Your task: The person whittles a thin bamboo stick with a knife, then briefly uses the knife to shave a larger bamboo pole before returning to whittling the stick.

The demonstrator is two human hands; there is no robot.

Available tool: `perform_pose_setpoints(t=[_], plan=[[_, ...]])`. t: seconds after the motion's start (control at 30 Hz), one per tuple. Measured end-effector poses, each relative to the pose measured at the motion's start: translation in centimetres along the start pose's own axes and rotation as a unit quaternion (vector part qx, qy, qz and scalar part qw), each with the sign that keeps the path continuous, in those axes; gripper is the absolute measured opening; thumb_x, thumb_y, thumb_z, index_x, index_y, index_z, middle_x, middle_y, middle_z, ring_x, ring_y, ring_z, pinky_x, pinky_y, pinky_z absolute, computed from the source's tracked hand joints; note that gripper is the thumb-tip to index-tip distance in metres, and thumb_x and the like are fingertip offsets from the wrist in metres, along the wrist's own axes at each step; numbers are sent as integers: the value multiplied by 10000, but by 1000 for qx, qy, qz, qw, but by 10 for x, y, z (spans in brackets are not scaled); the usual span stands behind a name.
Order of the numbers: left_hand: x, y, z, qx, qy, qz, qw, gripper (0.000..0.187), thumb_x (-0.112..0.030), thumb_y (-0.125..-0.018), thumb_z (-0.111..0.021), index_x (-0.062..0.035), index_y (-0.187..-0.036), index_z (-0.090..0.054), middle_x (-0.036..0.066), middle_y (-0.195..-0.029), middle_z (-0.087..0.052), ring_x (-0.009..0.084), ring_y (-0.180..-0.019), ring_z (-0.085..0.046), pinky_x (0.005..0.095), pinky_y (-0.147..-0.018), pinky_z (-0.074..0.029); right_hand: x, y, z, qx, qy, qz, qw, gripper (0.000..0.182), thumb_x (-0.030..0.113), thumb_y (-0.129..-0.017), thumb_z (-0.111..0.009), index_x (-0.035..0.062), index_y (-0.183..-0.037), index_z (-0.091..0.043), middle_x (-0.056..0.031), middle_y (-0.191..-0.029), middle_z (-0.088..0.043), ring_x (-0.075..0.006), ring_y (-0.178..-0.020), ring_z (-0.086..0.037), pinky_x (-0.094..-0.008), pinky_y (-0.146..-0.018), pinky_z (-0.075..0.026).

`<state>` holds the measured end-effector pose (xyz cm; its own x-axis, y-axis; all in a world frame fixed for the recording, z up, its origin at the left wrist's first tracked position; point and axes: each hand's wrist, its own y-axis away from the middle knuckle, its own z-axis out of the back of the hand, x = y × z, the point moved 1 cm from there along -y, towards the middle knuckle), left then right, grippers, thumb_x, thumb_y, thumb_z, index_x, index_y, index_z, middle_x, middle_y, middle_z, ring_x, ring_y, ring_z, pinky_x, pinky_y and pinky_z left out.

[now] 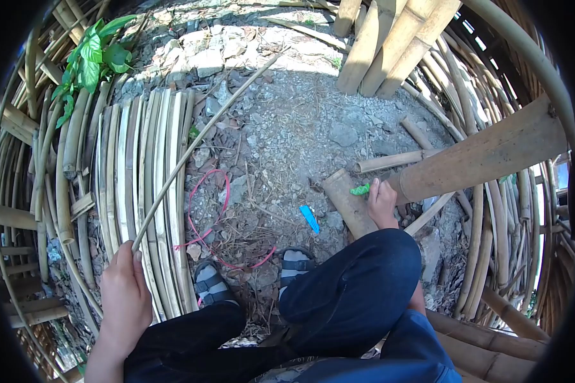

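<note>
My left hand [126, 287] is closed around the lower end of a long thin bamboo strip [204, 133], which slants up and away to the right over the ground. My right hand [383, 203] is closed beside a short bamboo log [350, 203]. A small bright green object [360, 189] sticks out at its fingertips; its kind and the rest of it are hidden. Close behind that hand is the end of a thick bamboo pole [485, 150]. Under the left hand and strip lies a row of split bamboo slats [148, 185], side by side.
A pink cord [226, 201] loops on the ground before my sandalled feet [214, 285]. A blue object [310, 218] lies right of it. Upright bamboo poles [390, 48] stand at the back, stacked bamboo [501, 236] on the right, and a leafy plant [91, 59] at upper left.
</note>
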<state>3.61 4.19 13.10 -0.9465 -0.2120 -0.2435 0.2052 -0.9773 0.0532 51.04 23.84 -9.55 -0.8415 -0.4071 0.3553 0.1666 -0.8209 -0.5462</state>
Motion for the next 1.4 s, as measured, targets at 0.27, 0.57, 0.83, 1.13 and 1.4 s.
perform_pose_setpoints(t=[0.27, 0.57, 0.83, 1.13, 1.4], plan=[[-2, 3, -3, -4, 29, 7, 1000, 158, -17, -1014, -469, 73, -1109, -556, 314, -827, -596, 517, -748, -589, 571, -650, -427, -20, -3, 3, -26, -311, -232, 921, 357, 178, -1063, -485, 9, -749, -506, -6, -651, -485, -86, -574, -424, -312, -525, -347], [-2, 4, -3, 15, 39, 19, 999, 152, -10, -1008, -469, 65, -1105, -558, 316, -815, -591, 521, -739, -584, 580, -647, -414, 1, -20, 26, -11, -297, -148, 943, 137, 90, -990, -575, 4, -883, -565, -3, -734, -521, -100, -658, -485, -282, -599, -388], [-2, 5, -3, 4, 35, 16, 999, 149, -23, -1016, -467, 63, -1100, -556, 315, -822, -598, 520, -739, -589, 575, -646, -422, 26, -46, 58, -5, -87, 39, 995, 150, 62, -1006, -493, -25, -918, -577, -167, -753, -556, -334, -620, -569, -416, -600, -442], [0, 6, -3, 1, 51, 14, 999, 153, -39, -1023, -473, 68, -1093, -556, 308, -815, -604, 517, -740, -596, 574, -644, -432, -7, 27, -6, -78, 58, 54, 994, 253, 69, -1003, -526, -14, -765, -533, -207, -674, -529, -409, -572, -541, -472, -537, -396], [1, 2, 1, 27, 43, 20, 998, 129, -34, -1015, -475, 74, -1040, -540, 317, -853, -606, 521, -752, -600, 576, -641, -444, 6, -30, 30, -73, -362, -277, 887, 355, 254, -1106, -439, 68, -811, -507, 37, -690, -448, -54, -573, -434, -257, -507, -342]])
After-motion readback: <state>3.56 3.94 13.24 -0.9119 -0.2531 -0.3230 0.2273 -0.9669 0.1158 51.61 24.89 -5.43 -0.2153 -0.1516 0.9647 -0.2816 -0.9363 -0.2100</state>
